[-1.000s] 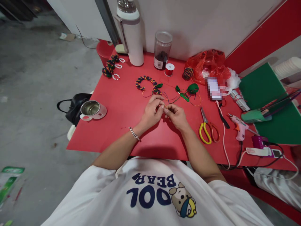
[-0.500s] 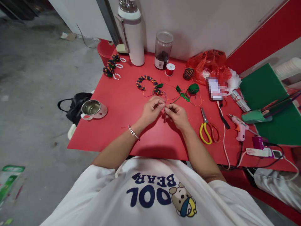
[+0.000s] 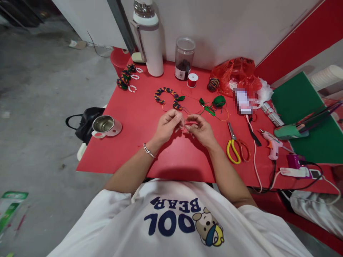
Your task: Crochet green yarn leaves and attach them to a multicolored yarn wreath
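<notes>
My left hand and my right hand meet fingertip to fingertip over the middle of the red table. Both pinch thin coloured cords that run back to a curved multicoloured braided piece lying just beyond my hands. A silver bracelet sits on my left wrist. What exactly lies between the fingertips is too small to make out.
Yellow and orange scissors, a pink glue gun and a power strip lie right. A steel mug stands left. Thermos, jar, red spool, green cord ball, red bag line the back.
Both hands have lifted slightly and moved a little farther from me, still pinched together on the cords. The view shifted slightly.
</notes>
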Demonstrator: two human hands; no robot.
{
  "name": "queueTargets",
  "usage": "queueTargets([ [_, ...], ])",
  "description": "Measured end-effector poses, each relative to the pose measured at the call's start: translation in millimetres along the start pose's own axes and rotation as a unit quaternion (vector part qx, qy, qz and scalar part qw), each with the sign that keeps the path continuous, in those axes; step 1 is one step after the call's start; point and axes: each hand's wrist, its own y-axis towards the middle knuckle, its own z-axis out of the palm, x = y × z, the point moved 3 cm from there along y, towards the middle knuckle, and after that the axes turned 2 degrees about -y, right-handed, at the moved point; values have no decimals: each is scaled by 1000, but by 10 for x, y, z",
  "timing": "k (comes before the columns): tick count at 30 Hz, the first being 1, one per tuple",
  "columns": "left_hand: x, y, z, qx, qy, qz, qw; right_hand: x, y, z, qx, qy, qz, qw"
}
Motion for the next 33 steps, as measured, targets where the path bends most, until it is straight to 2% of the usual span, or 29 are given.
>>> queueTargets([
  [2,26,35,-52,-60,1,0,998,42,-14,-9,-8,11,-6,1000],
  [4,42,51,-83,-84,7,-14,996,89,-22,-23,-17,39,-24,999],
  [6,54,44,-63,-40,25,-35,998,119,-24,-40,-18,83,-31,996],
  [8,68,16,-6,36,61,-44,997,123,-24,-61,-12,126,-17,992],
  [10,83,-11,43,82,107,-23,991,112,-23,-83,-2,164,7,986],
  [14,121,-17,62,66,201,25,977,100,-19,-104,10,210,28,977],
  [22,156,-68,153,107,272,33,956,64,40,-108,-74,133,-14,988],
  [25,179,-58,135,91,314,46,944,54,58,-104,-74,110,-26,991],
  [29,200,-20,29,33,359,52,931,64,88,-224,-145,64,-61,985],
  [33,188,-14,12,65,416,85,903,26,140,-363,-198,79,-57,975],
])
